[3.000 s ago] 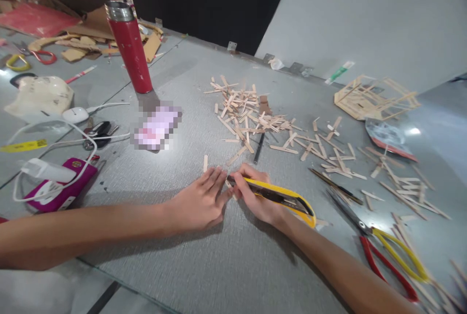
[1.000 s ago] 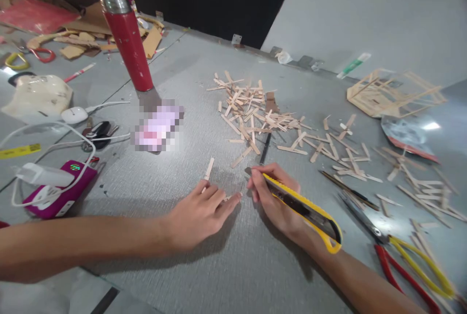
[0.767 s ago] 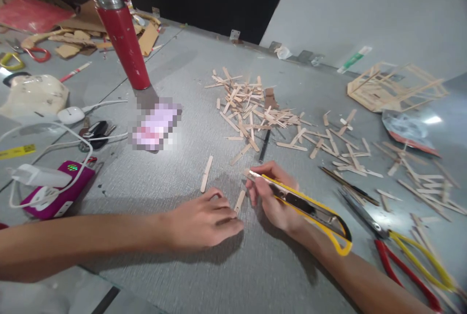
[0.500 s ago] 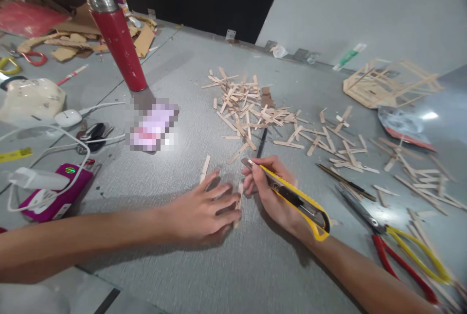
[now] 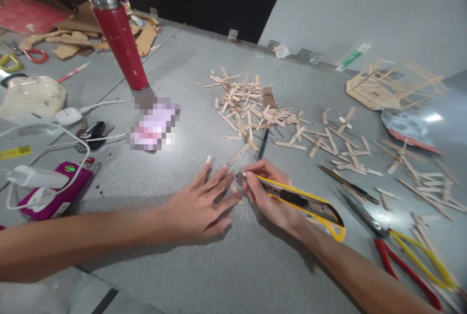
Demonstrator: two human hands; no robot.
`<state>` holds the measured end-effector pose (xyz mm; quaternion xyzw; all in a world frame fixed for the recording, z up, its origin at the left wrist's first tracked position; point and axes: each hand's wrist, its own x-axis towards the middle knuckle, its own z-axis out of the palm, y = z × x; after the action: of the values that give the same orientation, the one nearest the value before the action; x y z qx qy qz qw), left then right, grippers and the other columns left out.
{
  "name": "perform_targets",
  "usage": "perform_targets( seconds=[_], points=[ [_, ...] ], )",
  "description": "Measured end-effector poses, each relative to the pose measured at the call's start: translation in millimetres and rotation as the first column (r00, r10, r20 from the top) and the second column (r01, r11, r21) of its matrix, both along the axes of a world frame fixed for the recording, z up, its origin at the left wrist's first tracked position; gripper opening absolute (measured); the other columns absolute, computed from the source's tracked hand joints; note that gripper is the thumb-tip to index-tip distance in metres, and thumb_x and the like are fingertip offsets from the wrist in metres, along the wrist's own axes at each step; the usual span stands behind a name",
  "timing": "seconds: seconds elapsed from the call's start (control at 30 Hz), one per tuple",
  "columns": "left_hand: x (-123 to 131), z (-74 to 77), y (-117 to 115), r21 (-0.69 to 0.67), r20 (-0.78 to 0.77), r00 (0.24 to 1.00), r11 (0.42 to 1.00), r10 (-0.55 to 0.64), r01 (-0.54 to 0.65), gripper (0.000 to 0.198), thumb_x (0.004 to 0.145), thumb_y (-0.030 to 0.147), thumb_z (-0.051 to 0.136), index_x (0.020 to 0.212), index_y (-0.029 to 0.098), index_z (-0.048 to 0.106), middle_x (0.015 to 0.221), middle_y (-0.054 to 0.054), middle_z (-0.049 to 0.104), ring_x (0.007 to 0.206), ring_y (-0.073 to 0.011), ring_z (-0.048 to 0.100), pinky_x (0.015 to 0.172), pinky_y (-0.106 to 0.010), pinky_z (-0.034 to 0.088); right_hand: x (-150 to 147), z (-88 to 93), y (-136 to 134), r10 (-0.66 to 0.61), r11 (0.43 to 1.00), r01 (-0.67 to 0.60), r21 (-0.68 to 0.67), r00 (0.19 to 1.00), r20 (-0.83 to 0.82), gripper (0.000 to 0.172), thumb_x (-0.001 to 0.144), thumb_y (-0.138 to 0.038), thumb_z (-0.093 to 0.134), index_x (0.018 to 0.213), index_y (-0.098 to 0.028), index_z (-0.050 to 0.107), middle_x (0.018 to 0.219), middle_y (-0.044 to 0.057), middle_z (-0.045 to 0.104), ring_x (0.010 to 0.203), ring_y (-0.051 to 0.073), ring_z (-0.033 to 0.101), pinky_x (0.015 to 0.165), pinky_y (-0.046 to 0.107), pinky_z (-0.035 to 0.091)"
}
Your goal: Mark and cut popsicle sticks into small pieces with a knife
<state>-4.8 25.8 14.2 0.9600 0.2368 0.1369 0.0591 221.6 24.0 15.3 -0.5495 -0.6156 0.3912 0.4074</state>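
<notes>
My left hand lies flat on the grey table, fingers spread, pressing down a short wooden stick whose end shows between the fingers. Another stick pokes out past its fingertips. My right hand is closed round a yellow utility knife. The knife's blade tip rests just right of the left fingertips, close to the held stick.
A heap of cut wooden sticks lies behind the hands. More sticks, red and yellow pliers and a stick frame are at the right. A red flask, a phone, cables and a magenta power bank stand at the left.
My left hand pulled back, picked a stick and turned it, then spread flat over it. The knife hand drew away to the right and has come back beside the left fingertips.
</notes>
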Motion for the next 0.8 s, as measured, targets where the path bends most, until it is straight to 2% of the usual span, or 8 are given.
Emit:
perform_targets(
  seconds=[0.07, 0.17, 0.3, 0.47, 0.63, 0.8],
  points=[
    [-0.3, -1.9, -0.2, -0.018, -0.01, 1.0, 1.0, 0.016, -0.016, 0.06, 0.103, 0.041, 0.05, 0.156, 0.015, 0.039, 0.162, -0.021, 0.037, 0.153, -0.0379, 0.03, 0.125, -0.064, 0.015, -2.8, 1.8, 0.3, 0.003, 0.999, -0.004, -0.032, 1.0, -0.028, 0.024, 0.097, -0.046, 0.061, 0.09, -0.023, 0.06, 0.062, -0.004, 0.062, 0.044, 0.011, 0.052, 0.044, 0.026, 0.043],
    [-0.4, -2.5, 0.0, -0.047, -0.012, 1.0, 0.999, 0.024, -0.025, 0.064, 0.102, 0.038, 0.052, 0.158, 0.013, 0.034, 0.164, -0.023, 0.031, 0.154, -0.0394, 0.027, 0.124, -0.064, 0.017, -6.0, 5.2, 0.3, 0.016, 1.0, -0.016, -0.018, 0.999, 0.032, 0.028, 0.097, -0.045, 0.061, 0.079, -0.023, 0.058, 0.056, -0.004, 0.058, 0.044, 0.011, 0.05, 0.045, 0.025, 0.042],
    [0.3, -0.4, 0.7, -0.064, -0.022, 1.0, 0.998, 0.018, -0.019, 0.063, 0.101, 0.036, 0.053, 0.157, 0.013, 0.037, 0.162, -0.026, 0.033, 0.153, -0.0409, 0.029, 0.123, -0.065, 0.021, -6.1, 6.7, 1.5, 0.034, 0.999, -0.035, 0.011, 0.994, 0.102, 0.032, 0.098, -0.043, 0.059, 0.072, -0.024, 0.054, 0.056, -0.003, 0.058, 0.047, 0.011, 0.051, 0.049, 0.026, 0.043],
    [1.3, 0.4, 1.2, -0.077, -0.016, 1.0, 0.997, 0.018, -0.019, 0.058, 0.099, 0.033, 0.055, 0.152, 0.013, 0.043, 0.159, -0.025, 0.039, 0.153, -0.0404, 0.03, 0.124, -0.066, 0.02, -5.8, 6.9, 3.4, 0.073, 0.997, -0.074, 0.004, 0.991, 0.115, 0.029, 0.098, -0.042, 0.058, 0.075, -0.024, 0.053, 0.053, -0.005, 0.053, 0.047, 0.011, 0.049, 0.048, 0.026, 0.041],
    [2.5, -0.5, 1.5, -0.078, 0.013, 1.0, 0.997, 0.013, -0.012, 0.057, 0.097, 0.029, 0.055, 0.15, 0.009, 0.046, 0.158, -0.028, 0.039, 0.152, -0.0417, 0.031, 0.124, -0.065, 0.02, -7.9, 8.1, 3.8, 0.083, 0.996, -0.088, 0.029, 0.987, 0.136, 0.029, 0.098, -0.04, 0.057, 0.075, -0.024, 0.053, 0.054, -0.005, 0.053, 0.048, 0.011, 0.047, 0.049, 0.026, 0.039],
    [2.2, -2.3, 1.9, -0.1, 0.052, 0.999, 0.995, 0.01, -0.005, 0.059, 0.096, 0.028, 0.056, 0.152, 0.011, 0.044, 0.162, -0.024, 0.034, 0.154, -0.0404, 0.026, 0.125, -0.063, 0.019, -9.9, 11.2, 5.2, 0.089, 0.994, -0.097, 0.044, 0.984, 0.154, 0.03, 0.098, -0.04, 0.056, 0.074, -0.024, 0.051, 0.054, -0.006, 0.05, 0.048, 0.011, 0.045, 0.049, 0.026, 0.037]
  ],
)
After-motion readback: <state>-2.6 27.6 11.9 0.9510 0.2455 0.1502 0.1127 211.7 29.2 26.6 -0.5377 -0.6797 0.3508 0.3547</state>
